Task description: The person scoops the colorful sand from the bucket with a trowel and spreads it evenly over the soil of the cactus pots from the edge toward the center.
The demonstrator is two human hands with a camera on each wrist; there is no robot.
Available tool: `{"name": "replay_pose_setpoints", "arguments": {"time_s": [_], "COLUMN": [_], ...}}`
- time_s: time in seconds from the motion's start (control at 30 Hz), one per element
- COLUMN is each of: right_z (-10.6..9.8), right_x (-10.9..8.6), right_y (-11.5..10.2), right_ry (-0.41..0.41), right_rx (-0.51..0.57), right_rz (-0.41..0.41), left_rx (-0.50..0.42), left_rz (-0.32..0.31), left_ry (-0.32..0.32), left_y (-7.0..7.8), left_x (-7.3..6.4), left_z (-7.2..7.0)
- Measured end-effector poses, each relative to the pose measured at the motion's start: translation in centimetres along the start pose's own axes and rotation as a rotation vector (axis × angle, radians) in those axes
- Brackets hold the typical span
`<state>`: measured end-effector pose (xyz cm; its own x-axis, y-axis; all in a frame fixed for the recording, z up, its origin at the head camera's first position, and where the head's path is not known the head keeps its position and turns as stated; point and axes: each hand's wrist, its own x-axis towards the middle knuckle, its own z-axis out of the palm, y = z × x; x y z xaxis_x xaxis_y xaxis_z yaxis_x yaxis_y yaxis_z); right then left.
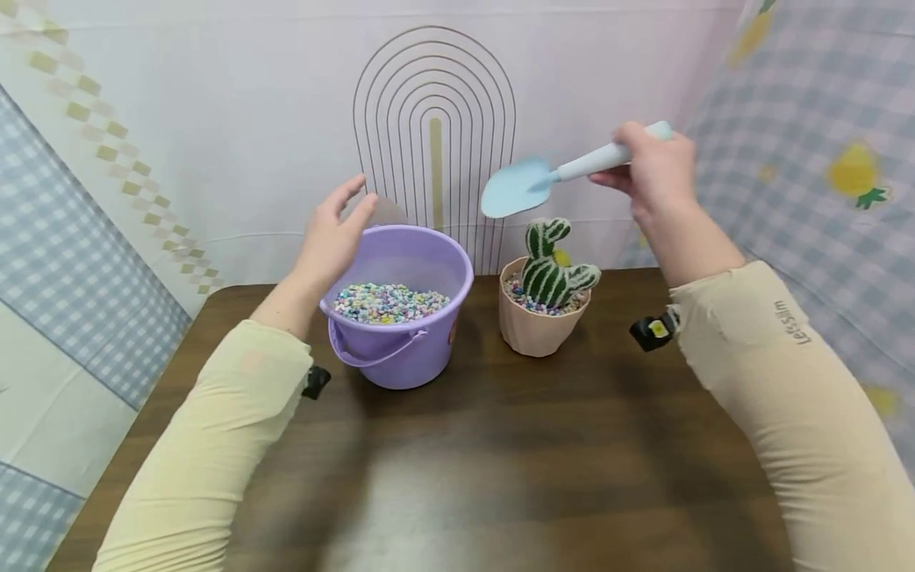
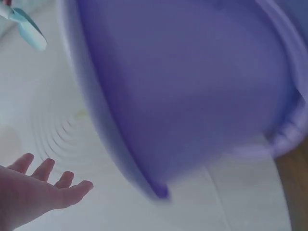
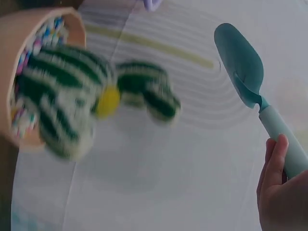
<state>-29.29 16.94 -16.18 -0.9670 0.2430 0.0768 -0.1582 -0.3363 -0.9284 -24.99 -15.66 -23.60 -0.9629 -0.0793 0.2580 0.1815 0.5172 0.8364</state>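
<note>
My right hand [image 1: 661, 163] grips the pale handle of a light blue garden trowel [image 1: 520, 187], held up in the air. The blade points left, above a green striped cactus [image 1: 546, 278] in a peach pot [image 1: 532, 330] with colored pebbles around its base. In the right wrist view the fingers curl round the trowel [image 3: 243, 62] handle. My left hand [image 1: 332, 234] hovers at the left rim of a purple bucket [image 1: 411, 357], fingers spread and holding nothing. Small multicolored pebbles [image 1: 389, 303] lie inside the bucket. The left wrist view shows the bucket's purple wall [image 2: 183, 86] up close.
Bucket and pot stand side by side near the back edge of a dark wooden table [image 1: 457, 477]. Behind them hangs a white cloth [image 1: 272, 119] with an arch pattern. The bucket's handle [image 1: 372, 359] hangs down at its front. Checked cloth [image 1: 808, 159] covers the right side.
</note>
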Motion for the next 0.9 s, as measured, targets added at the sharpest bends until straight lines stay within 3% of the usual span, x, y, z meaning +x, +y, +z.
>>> {"name": "replay_pose_setpoints", "arguments": {"time_s": [0.23, 0.47, 0.7, 0.9], "right_z": [3.3, 5.7, 7.1, 7.1], "right_x": [-0.8, -1.4, -1.7, -1.9], "right_y": [2.8, 7.0, 11.2, 14.2], "right_ry": [-0.117, -0.235, -0.283, -0.296], "right_rx": [-0.172, -0.454, -0.744, -0.963], "right_rz": [0.060, 0.036, -0.040, -0.184], "left_rx": [0.038, 0.026, 0.011, -0.028], "left_rz": [-0.074, -0.152, -0.116, -0.116], "left_ry": [-0.024, -0.102, -0.118, -0.102], "left_y": [-3.8, -7.3, -8.7, -8.5], "left_x": [-0.4, -1.8, -2.9, -3.2], "left_z": [-2.1, -1.6, 0.1, 1.1]}}
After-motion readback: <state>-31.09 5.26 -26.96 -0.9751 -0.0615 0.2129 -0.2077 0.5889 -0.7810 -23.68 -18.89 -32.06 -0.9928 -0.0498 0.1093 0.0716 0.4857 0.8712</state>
